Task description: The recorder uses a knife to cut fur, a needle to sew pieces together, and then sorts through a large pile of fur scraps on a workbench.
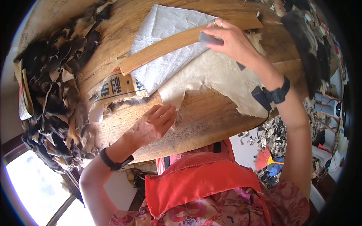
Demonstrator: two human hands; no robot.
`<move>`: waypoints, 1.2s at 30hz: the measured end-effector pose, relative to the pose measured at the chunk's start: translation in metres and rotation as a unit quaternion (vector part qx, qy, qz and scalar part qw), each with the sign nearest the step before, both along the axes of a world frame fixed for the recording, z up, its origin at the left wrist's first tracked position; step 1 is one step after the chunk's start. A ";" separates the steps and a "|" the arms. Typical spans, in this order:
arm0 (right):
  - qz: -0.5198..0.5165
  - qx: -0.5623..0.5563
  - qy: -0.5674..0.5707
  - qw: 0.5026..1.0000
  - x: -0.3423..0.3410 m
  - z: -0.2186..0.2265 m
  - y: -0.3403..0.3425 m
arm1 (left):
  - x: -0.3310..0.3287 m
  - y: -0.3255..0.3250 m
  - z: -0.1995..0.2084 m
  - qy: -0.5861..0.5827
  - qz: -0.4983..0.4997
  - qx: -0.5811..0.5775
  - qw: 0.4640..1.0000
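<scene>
Your right hand (230, 39) is up at about one o'clock, fingers curled and closed on a small grey block (209, 37), which it presses against a long wooden strip (177, 43). That strip lies slanted across the counter (211, 120), running from about ten o'clock up toward one o'clock, and it rests on a white woven sack (158, 64). A dark band with a small device (277, 94) sits on your right wrist.

Your left hand (154, 124) is near the centre, a little toward seven o'clock, open and flat with its fingers together. Its fingertips press down the torn lower edge of a pale sheet of hide (211, 79), which spreads from under the strip toward three o'clock. A dark band (113, 162) circles your left wrist.

Just beside the left hand, at about ten o'clock from it, lies a printed sack (117, 88) in tan and blue. Along the counter's left rim, at nine o'clock, sits a heap of dark and tan scraps (56, 86). A dark furry piece (301, 41) lies at two o'clock. Your red apron (196, 180) fills six o'clock.
</scene>
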State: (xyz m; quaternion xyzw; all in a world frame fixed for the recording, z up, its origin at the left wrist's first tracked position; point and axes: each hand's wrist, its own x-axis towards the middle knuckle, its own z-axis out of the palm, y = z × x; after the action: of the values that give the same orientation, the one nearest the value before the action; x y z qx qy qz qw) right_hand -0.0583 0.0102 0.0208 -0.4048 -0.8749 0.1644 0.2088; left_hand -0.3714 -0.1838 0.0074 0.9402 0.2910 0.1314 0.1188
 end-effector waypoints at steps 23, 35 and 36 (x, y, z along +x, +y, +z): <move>-0.170 0.119 0.138 0.969 -0.098 0.047 -0.188 | 0.001 0.098 0.062 -0.082 -0.061 -0.458 0.883; -0.405 -0.433 0.366 0.718 -0.130 -0.016 -0.231 | -0.011 0.083 -0.010 -0.149 -0.042 -0.362 0.919; -0.407 -0.445 0.363 0.710 -0.134 -0.021 -0.237 | -0.012 0.083 -0.012 -0.162 -0.058 -0.353 0.920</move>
State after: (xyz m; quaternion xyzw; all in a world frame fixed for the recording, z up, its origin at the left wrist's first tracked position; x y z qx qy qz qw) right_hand -0.1924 -0.2272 -0.0003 -0.6764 -0.3075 0.5688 0.3528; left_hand -0.3831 -0.1005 -0.0043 0.8184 0.2401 0.1635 0.4959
